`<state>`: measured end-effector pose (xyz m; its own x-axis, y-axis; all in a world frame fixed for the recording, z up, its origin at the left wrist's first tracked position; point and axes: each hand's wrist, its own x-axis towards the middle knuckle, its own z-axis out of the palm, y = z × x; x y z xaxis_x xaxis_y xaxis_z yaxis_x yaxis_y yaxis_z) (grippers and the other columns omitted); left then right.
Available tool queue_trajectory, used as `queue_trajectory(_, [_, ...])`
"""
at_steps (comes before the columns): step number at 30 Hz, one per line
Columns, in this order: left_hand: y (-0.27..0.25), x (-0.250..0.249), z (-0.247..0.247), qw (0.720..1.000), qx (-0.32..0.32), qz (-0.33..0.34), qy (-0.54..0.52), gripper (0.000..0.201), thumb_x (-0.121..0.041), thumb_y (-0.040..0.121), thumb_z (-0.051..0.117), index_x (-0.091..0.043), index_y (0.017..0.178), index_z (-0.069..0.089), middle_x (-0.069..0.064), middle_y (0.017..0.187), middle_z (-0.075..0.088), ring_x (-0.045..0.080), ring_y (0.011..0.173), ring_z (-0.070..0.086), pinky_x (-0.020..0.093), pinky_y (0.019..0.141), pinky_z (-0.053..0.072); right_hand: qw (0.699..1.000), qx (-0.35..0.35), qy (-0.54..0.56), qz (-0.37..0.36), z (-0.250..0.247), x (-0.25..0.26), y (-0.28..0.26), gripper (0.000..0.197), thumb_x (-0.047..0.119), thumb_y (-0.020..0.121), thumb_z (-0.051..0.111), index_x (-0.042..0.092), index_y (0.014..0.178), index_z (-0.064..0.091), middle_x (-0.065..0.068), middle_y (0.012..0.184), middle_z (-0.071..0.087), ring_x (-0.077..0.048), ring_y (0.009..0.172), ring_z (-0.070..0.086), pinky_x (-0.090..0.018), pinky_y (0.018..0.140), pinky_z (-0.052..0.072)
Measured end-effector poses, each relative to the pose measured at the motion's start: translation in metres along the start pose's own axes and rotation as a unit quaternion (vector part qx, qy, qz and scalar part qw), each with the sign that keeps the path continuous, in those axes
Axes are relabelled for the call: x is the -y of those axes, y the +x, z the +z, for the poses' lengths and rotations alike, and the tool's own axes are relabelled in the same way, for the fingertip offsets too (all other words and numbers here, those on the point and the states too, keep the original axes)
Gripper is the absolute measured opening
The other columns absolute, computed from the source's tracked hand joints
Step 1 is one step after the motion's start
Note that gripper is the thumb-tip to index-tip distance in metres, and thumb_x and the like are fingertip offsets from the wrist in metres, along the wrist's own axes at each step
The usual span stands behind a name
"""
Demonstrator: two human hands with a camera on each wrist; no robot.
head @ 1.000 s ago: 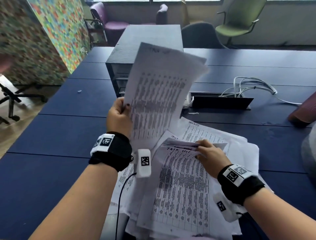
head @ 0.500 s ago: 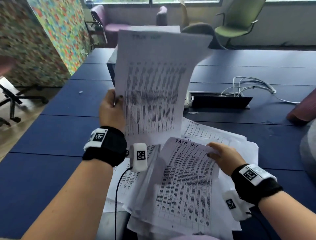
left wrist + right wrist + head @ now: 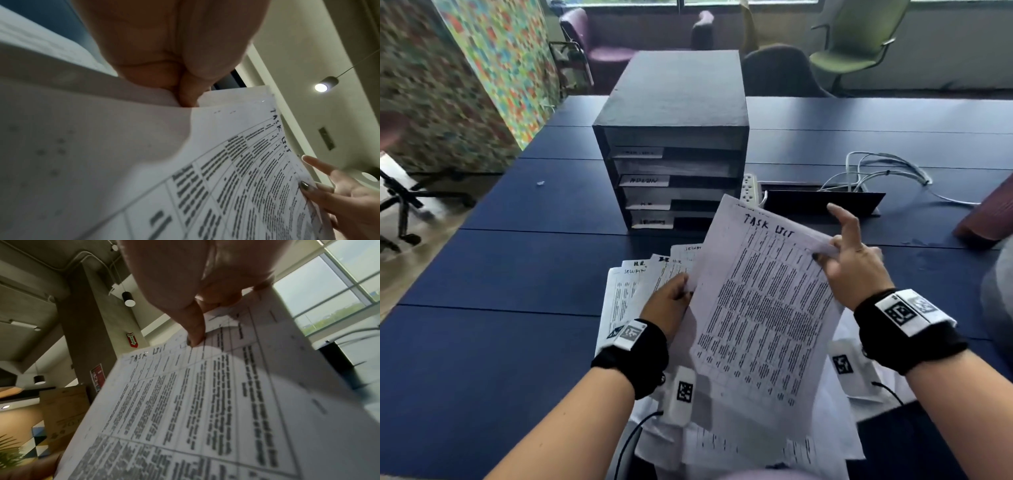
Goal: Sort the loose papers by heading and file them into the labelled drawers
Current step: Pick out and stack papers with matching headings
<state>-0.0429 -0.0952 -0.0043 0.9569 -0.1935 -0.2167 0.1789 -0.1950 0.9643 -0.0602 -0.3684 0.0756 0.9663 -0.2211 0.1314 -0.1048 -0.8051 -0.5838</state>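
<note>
Task list sheet (image 3: 763,308): white page, handwritten "TASK LIST" heading on top, dense printed table below, text too blurred to read. Held tilted above the loose paper pile (image 3: 633,284), top edge pointing to 12 o'clock toward the drawer unit (image 3: 674,144). Pile sheets fan out at 9–10 o'clock of the held sheet, handwritten headings partly visible, a couple read like "HR". Drawer unit is dark, four slots with white labels, sits on the blue table (image 3: 500,274) at 12 o'clock of the pile, apart from it. Change vs 0.5 s ago: left hand was holding a sheet high in front of the drawer unit, blocking it; that hand is now down at the pile and the unit is fully visible. The right hand's sheet was low on the pile, now lifted and held by both hands. Left hand (image 3: 669,305): fingers curled on the sheet's left edge, at 9 o'clock of it; the left wrist view shows a fingertip tucked between sheets. Right hand (image 3: 856,263): thumb pinches the sheet's upper right edge, at 2 o'clock of it, index finger stuck out straight. White cables (image 3: 887,171) lie at 2 o'clock on the table.
</note>
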Motion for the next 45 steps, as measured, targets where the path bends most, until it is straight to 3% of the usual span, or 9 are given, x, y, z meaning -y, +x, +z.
queue_trajectory(2, [-0.004,0.005,0.003,1.0,0.014,-0.017,-0.008,0.04,0.005,0.093,0.043,-0.025,0.08,0.066,-0.005,0.082,0.071,0.016,0.08,0.062,0.025,0.074,0.048,0.999,0.03,-0.025,0.021,0.004,-0.002,0.004,0.07,0.014,0.089,0.052,0.029,0.146,0.014,0.016,0.081,0.058,-0.022,0.081,0.052,-0.037,0.099,0.024])
queue_trajectory(6, [-0.011,0.006,0.001,0.998,0.05,-0.037,0.033,0.036,0.002,0.093,0.045,-0.026,0.079,0.063,-0.016,0.073,0.069,0.0,0.07,0.061,0.012,0.066,0.045,0.991,0.088,-0.091,0.05,0.011,-0.005,0.01,0.039,0.024,0.093,0.049,0.028,0.131,0.043,-0.004,0.112,0.066,-0.027,0.109,0.056,-0.039,0.099,0.027])
queue_trajectory(10, [-0.013,0.01,-0.001,0.994,0.064,-0.063,0.057,0.041,0.003,0.091,0.048,-0.031,0.082,0.07,-0.011,0.083,0.072,0.008,0.079,0.065,0.025,0.074,0.05,0.988,0.1,-0.084,0.078,0.015,-0.001,0.008,0.016,0.023,0.092,0.049,0.022,0.107,0.054,-0.002,0.093,0.064,-0.028,0.1,0.057,-0.041,0.095,0.035])
queue_trajectory(15, [-0.015,-0.008,0.004,0.99,0.065,-0.086,0.096,0.031,0.003,0.091,0.038,-0.021,0.095,0.058,-0.008,0.084,0.063,0.01,0.077,0.058,0.015,0.053,0.047,0.987,0.104,-0.102,0.067,0.027,-0.005,0.011,0.005,0.023,0.093,0.045,0.026,0.092,0.049,0.001,0.088,0.061,-0.027,0.097,0.056,-0.038,0.091,0.028])
queue_trajectory(19, [-0.011,-0.006,0.013,0.978,0.087,-0.08,0.174,0.04,-0.017,0.09,0.052,-0.027,0.128,0.043,0.0,0.117,0.063,0.021,0.107,0.058,0.032,0.087,0.046,0.989,0.084,-0.11,0.046,0.035,-0.001,0.012,0.008,0.02,0.092,0.046,0.022,0.097,0.052,-0.005,0.096,0.062,-0.029,0.1,0.053,-0.04,0.089,0.031])
queue_trajectory(25, [-0.009,0.011,0.018,0.928,0.103,-0.083,0.348,0.032,-0.012,0.096,0.042,-0.017,0.127,0.047,0.007,0.113,0.064,0.017,0.09,0.056,0.027,0.083,0.046,0.98,0.064,-0.185,-0.035,0.045,-0.008,-0.002,0.013,0.023,0.09,0.053,0.021,0.101,0.059,-0.003,0.12,0.043,-0.025,0.117,0.035,-0.042,0.105,0.02])
queue_trajectory(28, [-0.004,0.018,0.015,0.925,0.146,-0.07,0.343,0.038,-0.005,0.092,0.036,-0.018,0.126,0.049,0.006,0.113,0.062,0.02,0.098,0.057,0.032,0.087,0.047,0.975,0.145,-0.159,-0.046,0.056,-0.01,-0.011,0.018,0.016,0.095,0.043,0.02,0.11,0.053,0.006,0.103,0.053,-0.019,0.107,0.05,-0.047,0.113,0.012])
queue_trajectory(35, [0.007,0.01,0.01,0.973,-0.071,-0.079,0.204,0.024,-0.009,0.094,0.046,-0.017,0.112,0.06,0.0,0.116,0.058,0.014,0.1,0.054,0.026,0.089,0.043,0.975,0.135,-0.156,-0.083,0.065,-0.016,-0.026,0.022,0.015,0.094,0.044,0.024,0.113,0.053,0.005,0.108,0.061,-0.018,0.103,0.052,-0.031,0.093,0.025])
queue_trajectory(45, [0.025,0.021,0.008,0.962,-0.086,-0.126,0.228,0.037,-0.021,0.078,0.072,-0.014,0.112,0.062,-0.001,0.098,0.056,0.016,0.086,0.055,0.024,0.081,0.047,0.973,0.166,-0.159,-0.033,0.023,-0.004,0.018,0.013,0.021,0.094,0.048,0.018,0.103,0.057,0.002,0.1,0.06,-0.026,0.098,0.055,-0.03,0.076,0.032])
